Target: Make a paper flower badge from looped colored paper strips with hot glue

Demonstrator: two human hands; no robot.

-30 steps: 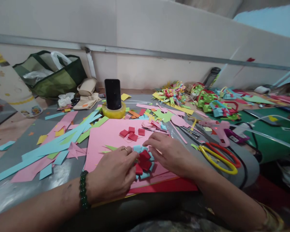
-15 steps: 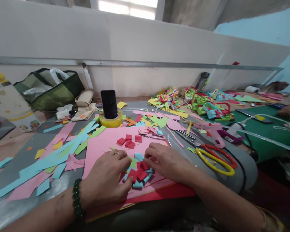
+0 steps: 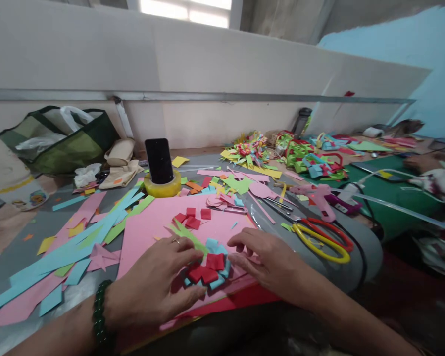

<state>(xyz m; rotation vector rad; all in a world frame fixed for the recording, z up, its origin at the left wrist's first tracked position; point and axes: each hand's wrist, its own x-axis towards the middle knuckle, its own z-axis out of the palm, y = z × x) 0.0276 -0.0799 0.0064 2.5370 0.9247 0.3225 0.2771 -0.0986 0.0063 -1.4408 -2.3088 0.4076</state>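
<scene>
The left hand [image 3: 155,282] has its thumb and fingers parted around the near left side of a paper flower [image 3: 209,269], not closed on it. The right hand [image 3: 269,257] is loosely bent, thumb and forefinger apart at the flower's right edge. The flower, red squares among blue loops, lies between the two hands on a pink sheet [image 3: 142,235]. Green strips [image 3: 188,235] lie just ahead of the left hand's fingers, with loose red squares [image 3: 192,217] beyond them. Left of that hand, blue strips [image 3: 74,247] cross the counter [image 3: 32,220]. Ahead of it, a phone [image 3: 159,160] stands at a roll of tape [image 3: 165,185]. Scissors [image 3: 321,242] lie right of the right hand, a pink glue gun [image 3: 321,200] farther ahead.
</scene>
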